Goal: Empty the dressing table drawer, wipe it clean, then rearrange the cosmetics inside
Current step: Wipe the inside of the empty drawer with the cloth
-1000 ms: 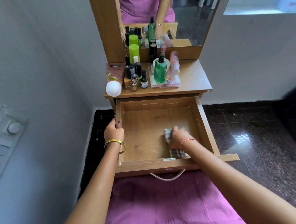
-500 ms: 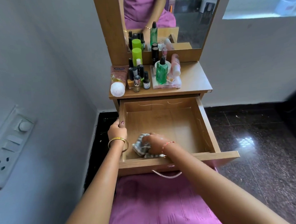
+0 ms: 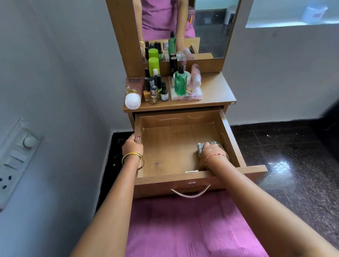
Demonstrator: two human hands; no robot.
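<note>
Two hands, drawer [image 3: 227, 139], cloth [image 3: 202, 146]

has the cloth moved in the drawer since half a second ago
Yes. The cloth under the right hand has gone from the drawer's front-left area across to its right wall. The left hand stays gripping the left wall.

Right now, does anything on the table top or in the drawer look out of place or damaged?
One thing: the pink tube lies on its side at the table top's left edge while the bottles stand upright. The drawer floor shows a small dark spot near the front left.
</note>
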